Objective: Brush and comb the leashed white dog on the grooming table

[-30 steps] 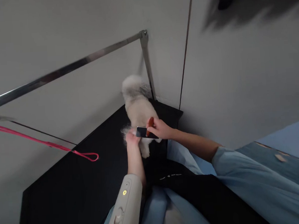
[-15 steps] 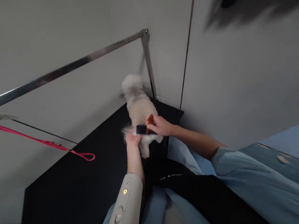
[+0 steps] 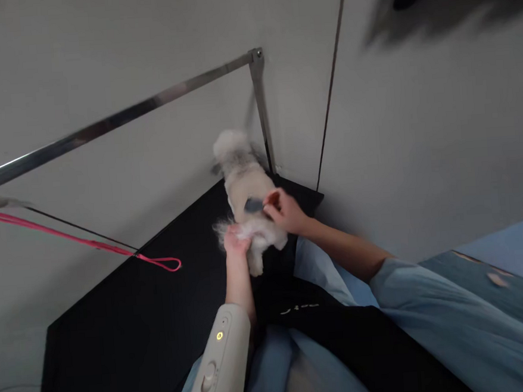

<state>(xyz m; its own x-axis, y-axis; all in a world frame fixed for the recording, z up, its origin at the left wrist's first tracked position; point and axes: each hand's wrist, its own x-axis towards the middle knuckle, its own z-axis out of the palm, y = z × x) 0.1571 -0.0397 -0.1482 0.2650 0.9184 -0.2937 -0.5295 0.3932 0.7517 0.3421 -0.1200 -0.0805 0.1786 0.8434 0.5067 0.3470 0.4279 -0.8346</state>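
Observation:
A small white and grey dog [image 3: 246,184] stands on a black table [image 3: 131,324], its rear toward me and its head away. My left hand [image 3: 236,241] is closed on the dog's fluffy tail [image 3: 248,228], and loose white hair fans out past the fingers on the left. My right hand [image 3: 288,211] grips the reddish-brown handle of a slicker brush. The brush's dark head [image 3: 254,205], blurred, is over the dog's lower back, just above the tail; whether it touches the coat I cannot tell.
A metal grooming arm [image 3: 148,105] crosses above the table, with its upright post [image 3: 261,112] beyond the dog. From its left end hangs a pink loop leash [image 3: 112,245]. Grey walls close in behind. A pale handheld-style device [image 3: 219,360] sits along my left forearm.
My right hand has lifted the brush off the tail, up and slightly right over the dog's back. My left hand stays at the tail. The pink leash has swung right.

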